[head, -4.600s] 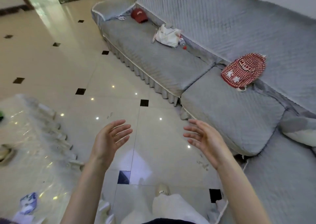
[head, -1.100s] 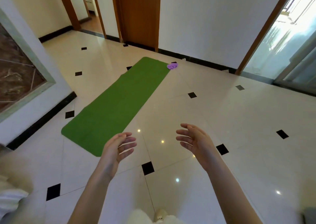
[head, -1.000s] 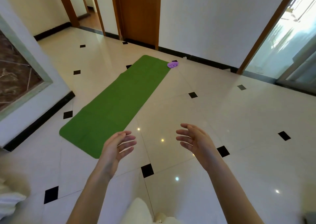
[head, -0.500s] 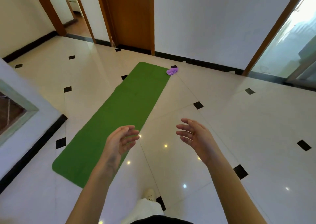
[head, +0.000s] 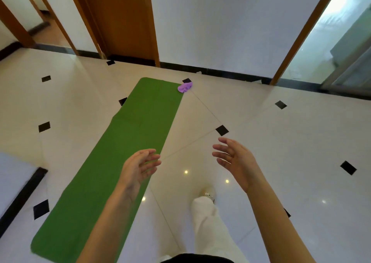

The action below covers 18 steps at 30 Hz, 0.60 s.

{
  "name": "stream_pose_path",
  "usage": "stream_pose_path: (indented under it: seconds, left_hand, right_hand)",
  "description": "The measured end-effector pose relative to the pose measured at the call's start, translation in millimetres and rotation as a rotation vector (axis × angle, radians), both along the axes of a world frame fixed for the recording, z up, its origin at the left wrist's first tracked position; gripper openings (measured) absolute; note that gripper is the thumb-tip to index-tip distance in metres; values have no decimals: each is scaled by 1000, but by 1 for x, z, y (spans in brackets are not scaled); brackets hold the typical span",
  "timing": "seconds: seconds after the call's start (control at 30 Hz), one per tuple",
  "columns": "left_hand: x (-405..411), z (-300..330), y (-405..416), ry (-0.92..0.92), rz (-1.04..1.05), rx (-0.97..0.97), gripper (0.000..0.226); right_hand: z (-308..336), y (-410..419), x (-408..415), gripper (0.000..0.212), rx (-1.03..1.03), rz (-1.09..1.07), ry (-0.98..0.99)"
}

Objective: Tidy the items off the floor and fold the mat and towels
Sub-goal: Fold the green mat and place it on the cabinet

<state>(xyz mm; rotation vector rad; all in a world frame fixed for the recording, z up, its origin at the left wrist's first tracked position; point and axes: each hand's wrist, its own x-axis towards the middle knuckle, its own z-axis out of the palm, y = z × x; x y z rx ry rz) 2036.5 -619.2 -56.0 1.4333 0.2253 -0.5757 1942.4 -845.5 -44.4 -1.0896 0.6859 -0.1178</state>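
- The green mat lies unrolled and flat on the floor, running from the near left corner of the view toward the far wall; its far end stops short of the wooden door, and its near end reaches almost to the bottom edge of the view
- A small crumpled purple cloth sits on the floor at the mat's far right corner, touching or just overlapping that corner; it lies beside a black inset tile
- The left hand is held in the air above the mat's right edge; its fingers are loosely spread and slightly bent, palm turned inward toward the other hand; it holds nothing
- The right hand hangs over bare floor to the right of the mat, well apart from it; its fingers are spread and relaxed, palm facing left; it too holds nothing
- The two hands are level with each other, with a gap between them
- Below the hands a leg in white trousers steps forward, with a light shoe on the floor just right of the mat's edge
- The floor is glossy cream tile with small black diamond insets; a black skirting runs along the foot of the white wall; a glazed doorway stands at the far right
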Motion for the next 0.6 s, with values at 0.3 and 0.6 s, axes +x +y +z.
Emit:
stream_pose_path:
  seconds: [0.3,0.6]
  left_hand:
    - [128,1,-138,-20,77,-76,19]
    - [220,1,-221,-17,145,-74,17]
  right_hand:
    - [2,-129,132,20,-21,62,14]
    - [3,-225,245,21,-39,96,53]
